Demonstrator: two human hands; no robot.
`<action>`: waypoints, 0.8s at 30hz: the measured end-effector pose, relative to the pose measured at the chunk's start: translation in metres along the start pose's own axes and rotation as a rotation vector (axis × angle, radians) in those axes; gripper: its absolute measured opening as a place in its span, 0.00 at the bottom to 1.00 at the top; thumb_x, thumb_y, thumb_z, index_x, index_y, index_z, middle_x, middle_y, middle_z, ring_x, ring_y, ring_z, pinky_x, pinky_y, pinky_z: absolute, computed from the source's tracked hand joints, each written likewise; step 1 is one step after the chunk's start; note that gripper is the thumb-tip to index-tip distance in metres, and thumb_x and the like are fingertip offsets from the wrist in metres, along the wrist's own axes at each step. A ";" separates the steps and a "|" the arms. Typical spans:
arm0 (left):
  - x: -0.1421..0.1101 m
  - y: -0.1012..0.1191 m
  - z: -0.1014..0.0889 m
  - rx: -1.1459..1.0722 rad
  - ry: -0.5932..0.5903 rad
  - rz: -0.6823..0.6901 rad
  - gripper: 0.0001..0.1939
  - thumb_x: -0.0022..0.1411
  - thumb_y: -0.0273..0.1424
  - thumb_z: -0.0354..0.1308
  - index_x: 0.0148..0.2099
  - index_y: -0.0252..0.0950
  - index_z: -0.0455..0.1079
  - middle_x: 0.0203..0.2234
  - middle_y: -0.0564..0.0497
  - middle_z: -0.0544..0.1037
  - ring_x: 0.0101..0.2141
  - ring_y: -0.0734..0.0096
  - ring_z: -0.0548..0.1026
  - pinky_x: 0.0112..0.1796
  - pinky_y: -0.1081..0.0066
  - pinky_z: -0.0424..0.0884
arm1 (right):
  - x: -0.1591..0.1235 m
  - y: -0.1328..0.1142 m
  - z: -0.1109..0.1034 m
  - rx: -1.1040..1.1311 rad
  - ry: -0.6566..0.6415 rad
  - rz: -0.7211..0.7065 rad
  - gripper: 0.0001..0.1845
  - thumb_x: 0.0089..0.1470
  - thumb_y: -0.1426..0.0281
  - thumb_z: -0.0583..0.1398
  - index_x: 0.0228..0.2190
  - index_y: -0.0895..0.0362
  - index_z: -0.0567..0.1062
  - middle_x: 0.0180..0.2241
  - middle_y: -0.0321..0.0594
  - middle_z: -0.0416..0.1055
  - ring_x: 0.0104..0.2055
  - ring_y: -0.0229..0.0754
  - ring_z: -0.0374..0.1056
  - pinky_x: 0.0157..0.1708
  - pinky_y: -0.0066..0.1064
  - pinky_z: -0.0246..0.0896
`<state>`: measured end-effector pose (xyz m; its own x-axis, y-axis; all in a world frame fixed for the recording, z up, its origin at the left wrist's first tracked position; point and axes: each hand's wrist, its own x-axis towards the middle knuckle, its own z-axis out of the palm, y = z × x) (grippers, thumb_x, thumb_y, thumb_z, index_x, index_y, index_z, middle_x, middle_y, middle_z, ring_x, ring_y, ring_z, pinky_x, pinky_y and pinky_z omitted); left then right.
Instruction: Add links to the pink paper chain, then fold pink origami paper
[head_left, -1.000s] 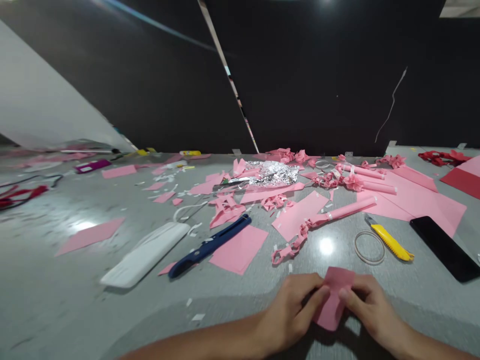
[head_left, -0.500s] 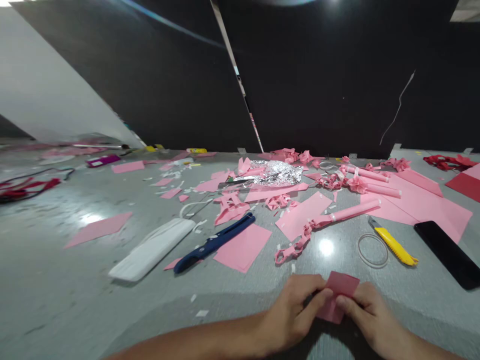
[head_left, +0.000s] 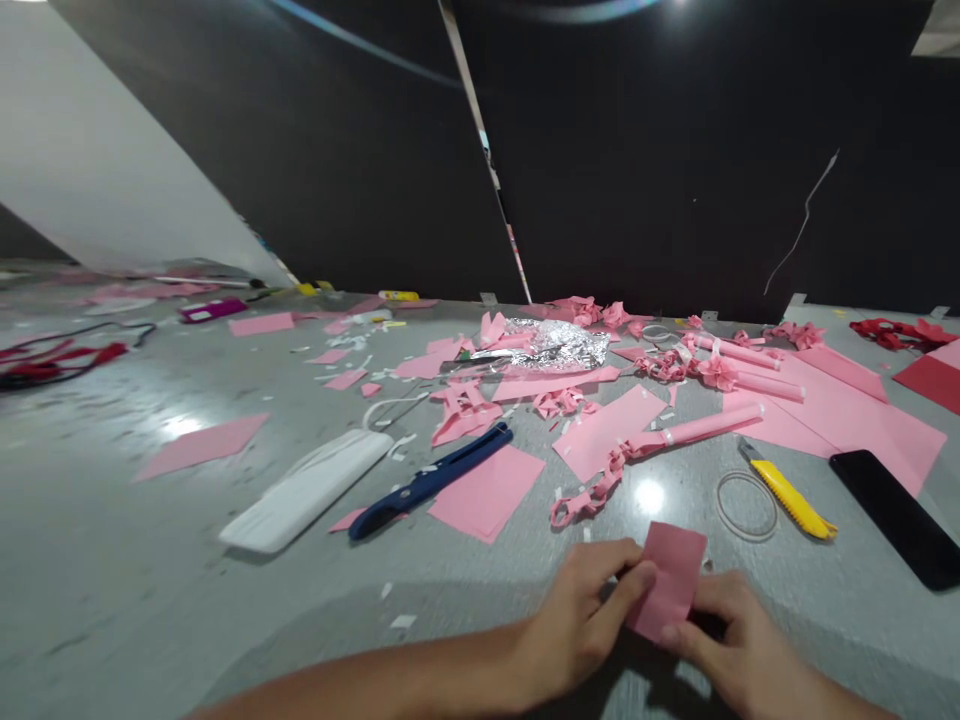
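A small rectangle of pink paper (head_left: 671,578) is held up between both hands, close to the front of the grey surface. My left hand (head_left: 592,610) pinches its left edge between thumb and fingers. At the lower right of the paper, my right hand (head_left: 731,630) grips with the thumb in front and the fingers behind. Just beyond the hands lie a pink paper chain (head_left: 600,490) joined to a rolled paper tube (head_left: 712,423), a ring of tape (head_left: 746,505) and a yellow utility knife (head_left: 793,498).
Navy scissors (head_left: 431,482) rest on pink sheets (head_left: 495,492), beside a white face mask (head_left: 307,490). A black phone (head_left: 896,515) lies at the right. Farther back are crumpled foil (head_left: 562,343), paper scraps and a yellow glue stick (head_left: 398,295) near a dark panel (head_left: 675,150).
The paper has tilted more upright and shows more of its face. My right hand has slid down to its lower right corner, while the left keeps hold of the left edge.
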<state>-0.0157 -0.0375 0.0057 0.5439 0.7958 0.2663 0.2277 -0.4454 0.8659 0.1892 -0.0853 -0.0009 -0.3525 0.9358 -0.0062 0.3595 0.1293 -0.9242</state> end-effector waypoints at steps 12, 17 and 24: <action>-0.004 0.000 -0.001 -0.006 0.114 -0.053 0.23 0.78 0.40 0.49 0.29 0.35 0.67 0.22 0.55 0.68 0.25 0.74 0.66 0.30 0.73 0.60 | -0.003 -0.002 -0.003 -0.021 -0.004 0.058 0.37 0.69 0.44 0.53 0.25 0.58 0.84 0.25 0.45 0.80 0.29 0.44 0.73 0.34 0.34 0.59; 0.000 0.003 -0.004 0.028 0.241 0.023 0.22 0.78 0.36 0.52 0.28 0.36 0.67 0.23 0.55 0.70 0.25 0.73 0.68 0.30 0.73 0.64 | -0.003 0.001 -0.004 0.051 0.036 0.089 0.35 0.67 0.45 0.58 0.24 0.58 0.85 0.23 0.44 0.79 0.28 0.43 0.72 0.34 0.34 0.61; 0.010 -0.008 -0.025 0.477 0.320 0.821 0.10 0.76 0.26 0.54 0.48 0.39 0.77 0.35 0.50 0.83 0.28 0.72 0.74 0.47 0.62 0.72 | -0.001 0.014 -0.012 0.483 0.007 0.056 0.37 0.64 0.40 0.59 0.25 0.60 0.82 0.21 0.40 0.72 0.23 0.37 0.62 0.25 0.29 0.55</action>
<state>-0.0323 -0.0157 0.0120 0.4514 0.2097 0.8673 0.2177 -0.9685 0.1208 0.2051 -0.0806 -0.0093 -0.3375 0.9394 -0.0598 -0.0649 -0.0866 -0.9941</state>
